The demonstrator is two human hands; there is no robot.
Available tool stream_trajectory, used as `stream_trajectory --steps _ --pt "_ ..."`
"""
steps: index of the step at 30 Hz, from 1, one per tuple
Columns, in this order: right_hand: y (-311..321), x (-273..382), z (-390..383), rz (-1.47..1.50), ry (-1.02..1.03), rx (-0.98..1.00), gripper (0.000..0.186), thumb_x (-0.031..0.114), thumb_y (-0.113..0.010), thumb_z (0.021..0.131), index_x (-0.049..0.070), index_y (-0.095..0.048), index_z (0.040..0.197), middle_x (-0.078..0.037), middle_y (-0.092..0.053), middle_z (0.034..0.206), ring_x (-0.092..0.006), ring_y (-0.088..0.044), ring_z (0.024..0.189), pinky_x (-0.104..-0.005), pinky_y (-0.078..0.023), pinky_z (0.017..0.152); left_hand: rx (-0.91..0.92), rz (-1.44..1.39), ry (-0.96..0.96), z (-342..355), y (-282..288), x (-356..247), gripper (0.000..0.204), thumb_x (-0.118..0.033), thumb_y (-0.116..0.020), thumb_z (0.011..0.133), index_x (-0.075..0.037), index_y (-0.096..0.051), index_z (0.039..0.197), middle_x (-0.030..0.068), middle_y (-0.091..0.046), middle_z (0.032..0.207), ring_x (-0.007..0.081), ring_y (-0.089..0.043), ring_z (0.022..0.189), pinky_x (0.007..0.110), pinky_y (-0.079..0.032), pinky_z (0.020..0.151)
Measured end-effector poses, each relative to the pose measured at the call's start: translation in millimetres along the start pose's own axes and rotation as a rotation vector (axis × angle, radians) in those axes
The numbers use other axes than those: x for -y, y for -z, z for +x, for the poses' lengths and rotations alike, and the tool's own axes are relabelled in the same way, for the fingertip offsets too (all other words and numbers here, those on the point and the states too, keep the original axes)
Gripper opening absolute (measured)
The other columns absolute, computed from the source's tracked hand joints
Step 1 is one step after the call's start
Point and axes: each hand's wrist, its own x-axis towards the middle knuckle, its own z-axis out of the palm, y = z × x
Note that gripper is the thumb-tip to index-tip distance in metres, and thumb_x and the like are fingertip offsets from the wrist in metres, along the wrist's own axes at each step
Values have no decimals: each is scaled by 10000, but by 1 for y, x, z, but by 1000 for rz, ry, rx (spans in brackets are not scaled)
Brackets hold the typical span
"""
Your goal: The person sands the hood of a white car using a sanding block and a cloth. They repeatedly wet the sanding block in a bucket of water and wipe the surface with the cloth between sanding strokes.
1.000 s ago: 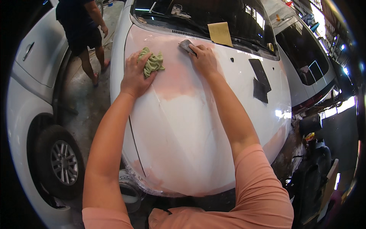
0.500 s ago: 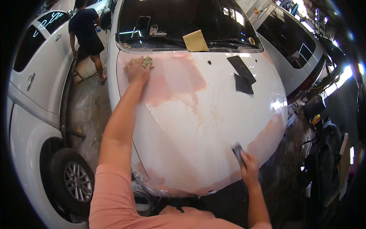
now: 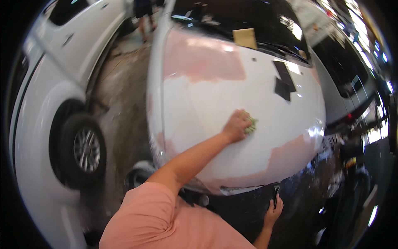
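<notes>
My left hand point(image 3: 237, 126) grips a crumpled light green cloth point(image 3: 250, 123) on the white middle of the car hood point(image 3: 199, 99), which has pale pink patches near the windshield and along its front edge. My right hand point(image 3: 274, 209) is down just beyond the front edge, holding a dark, slim block point(image 3: 276, 194) upright. Two overlapping black sheets point(image 3: 282, 87) lie on the upper right of the hood, and a yellow sheet point(image 3: 244, 38) is by the windshield wipers.
A white vehicle point(image 3: 66, 50) with an exposed wheel point(image 3: 85, 151) stands at the left, beside a grimy floor strip point(image 3: 120, 95). A person point(image 3: 144, 20) stands at the far end. Another vehicle point(image 3: 344, 70) is at the right, with dark clutter below it.
My left hand and cloth have moved from the upper left to the hood's middle. My right hand has dropped off the hood past its front edge. The view has shifted, and the person appears farther away.
</notes>
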Motion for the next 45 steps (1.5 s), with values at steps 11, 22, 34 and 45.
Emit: stream_trajectory --steps 11,22,34,45 --pt "-61 10 35 455 276 409 377 121 -606 1066 -45 -599 1405 -181 -649 1342 -305 -599 1229 -412 -433 1093 -442 -707 736 -215 18 -160 326 -119 -734 915 -62 -656 1226 84 -674 1161 190 -628 1091 337 -506 979" --pt "-98 97 -10 443 817 901 383 107 -621 1036 -37 -610 1391 -226 -641 1322 -387 -592 1234 -449 -441 1081 -1130 -181 1456 -523 140 -323 287 -226 -716 958 -59 -683 1190 41 -706 983 133 -646 881 330 -532 784" --pt "-176 204 -132 402 1183 1045 410 78 -646 1001 4 -617 1403 -214 -667 1284 -392 -612 1181 -459 -464 1040 -1937 -170 1325 -686 213 -404 248 -213 -688 959 -59 -687 1153 19 -698 951 120 -645 839 300 -513 756" --pt "-331 264 -249 121 1142 1119 383 143 -662 968 -23 -660 1313 -256 -709 1172 -436 -671 1057 -471 -509 951 -1709 -116 1505 -820 364 -376 336 -251 -683 968 -33 -666 1224 38 -695 1011 135 -628 903 312 -502 808"
